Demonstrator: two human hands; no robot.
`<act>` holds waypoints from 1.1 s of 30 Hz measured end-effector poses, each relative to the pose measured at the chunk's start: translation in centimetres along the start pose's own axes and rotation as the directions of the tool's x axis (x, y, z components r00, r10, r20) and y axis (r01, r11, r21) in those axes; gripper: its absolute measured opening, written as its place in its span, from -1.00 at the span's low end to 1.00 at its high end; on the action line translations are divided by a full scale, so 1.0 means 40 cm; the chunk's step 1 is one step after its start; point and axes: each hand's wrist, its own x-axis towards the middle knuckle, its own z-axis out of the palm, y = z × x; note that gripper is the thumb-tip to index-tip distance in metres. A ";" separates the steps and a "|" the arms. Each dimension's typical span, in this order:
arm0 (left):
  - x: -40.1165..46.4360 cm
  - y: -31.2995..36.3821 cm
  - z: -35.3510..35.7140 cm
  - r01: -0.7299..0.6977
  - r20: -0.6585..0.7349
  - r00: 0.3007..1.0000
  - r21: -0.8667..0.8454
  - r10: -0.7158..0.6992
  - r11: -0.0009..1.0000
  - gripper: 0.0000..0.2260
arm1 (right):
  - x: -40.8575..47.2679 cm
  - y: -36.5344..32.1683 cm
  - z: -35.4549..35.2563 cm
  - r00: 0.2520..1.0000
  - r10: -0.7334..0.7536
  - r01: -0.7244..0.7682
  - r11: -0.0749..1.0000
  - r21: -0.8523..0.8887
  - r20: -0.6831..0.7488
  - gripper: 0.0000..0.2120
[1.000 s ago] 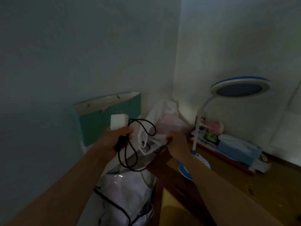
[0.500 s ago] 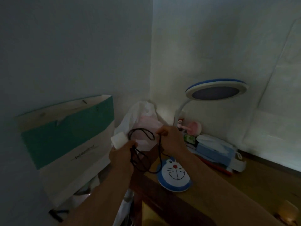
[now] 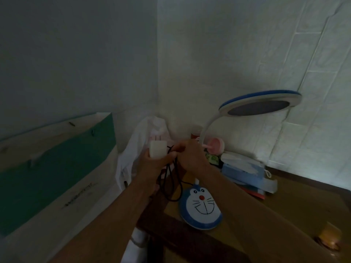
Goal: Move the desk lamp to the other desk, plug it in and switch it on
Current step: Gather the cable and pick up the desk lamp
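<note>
bag: paper, green band, leaning on the wall at far left, off the desk. Not part of the job.
plastic bag: white, in the corner behind my hands.
left hand: mine, fingers curled round the plug, gripping it with cable loops bunched below.
plug: white block adapter, held up above the desk's left edge, prongs not visible, not in any socket.
cable: black, hangs in slack loops from both hands down to just beside the lamp base.
right hand: mine, fingers closed on the cable right next to the plug, seems to be sorting the loops. Exact pinch too dark to tell.
lamp: cartoon-face base sits flat on the desk near the left edge, white neck rises behind my right arm, round head up at right. Dark, not lit.
desk: wooden, corner of the room. Can't tell from here whether it's the target desk.
clutter: blue box, papers, a pink thing against the back wall, near the lamp neck.
socket: none seen.
done: lamp standing on a desk, plug in hand, probably moved already.
left: untangle cable, find an outlet, plug in, switch on.
</note>
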 end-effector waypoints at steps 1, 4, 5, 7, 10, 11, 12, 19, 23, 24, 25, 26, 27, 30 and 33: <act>0.007 0.002 -0.007 -0.004 0.049 0.999 0.032 0.002 0.999 -0.86 | 0.002 -0.002 -0.001 1.000 0.018 -0.019 1.000 0.013 0.021 -0.83; 0.029 0.001 -0.011 0.020 0.140 0.990 0.041 -0.026 0.999 -0.83 | 0.008 0.003 -0.004 0.997 0.053 -0.054 0.998 0.020 0.048 -0.78; 0.035 0.000 -0.008 0.033 0.151 0.988 0.045 -0.039 0.998 -0.81 | 0.011 0.006 -0.006 0.996 0.068 -0.069 0.997 0.018 0.050 -0.77; 0.047 0.000 0.002 0.040 0.157 0.986 0.092 -0.054 0.995 -0.69 | 0.015 0.015 -0.012 0.996 0.077 -0.077 0.997 -0.007 0.045 -0.75; 0.068 -0.002 0.011 0.020 0.093 0.995 0.224 -0.042 0.974 -0.65 | 0.020 0.029 -0.022 0.999 0.043 -0.043 0.999 -0.009 0.031 -0.72; 0.076 -0.003 0.013 0.034 0.053 0.997 0.230 -0.048 0.972 -0.66 | 0.019 0.030 -0.025 0.999 0.039 -0.040 0.999 0.012 0.025 -0.74; 0.081 -0.004 0.015 0.061 0.019 0.998 0.216 -0.066 0.974 -0.67 | 0.015 0.031 -0.027 0.999 0.034 -0.035 0.999 0.024 0.015 -0.76; 0.099 -0.011 0.024 0.038 -0.066 0.998 0.223 -0.024 0.974 -0.70 | 0.005 0.082 -0.058 0.933 0.189 -0.186 0.982 0.039 -0.305 -0.90; 0.107 -0.011 0.018 0.006 -0.087 0.996 0.228 0.014 0.974 -0.63 | 0.016 0.111 -0.061 0.889 0.315 -0.254 0.943 0.213 -0.332 -0.82; 0.108 -0.011 0.016 0.002 -0.096 0.995 0.223 0.020 0.975 -0.62 | 0.024 0.118 -0.059 0.896 0.314 -0.258 0.944 0.208 -0.315 -0.79; 0.110 -0.011 0.014 0.001 -0.107 0.994 0.223 0.023 0.975 -0.61 | 0.032 0.118 -0.056 0.906 0.305 -0.258 0.948 0.188 -0.293 -0.78; 0.113 -0.010 0.012 0.002 -0.117 0.993 0.225 0.025 0.974 -0.61 | 0.040 0.116 -0.054 0.916 0.292 -0.255 0.953 0.161 -0.277 -0.80; 0.115 -0.009 0.009 0.003 -0.125 0.992 0.223 0.026 0.975 -0.63 | 0.048 0.115 -0.052 0.921 0.277 -0.246 0.959 0.144 -0.272 -0.86; 0.124 -0.008 0.002 0.002 -0.143 0.989 0.223 0.031 0.975 -0.63 | 0.066 0.116 -0.044 0.926 0.225 -0.205 0.974 0.094 -0.303 -0.78; 0.131 -0.008 -0.004 -0.003 -0.139 0.990 0.231 0.036 0.973 -0.60 | 0.077 0.112 -0.040 0.925 0.237 -0.239 0.970 0.029 -0.296 -0.78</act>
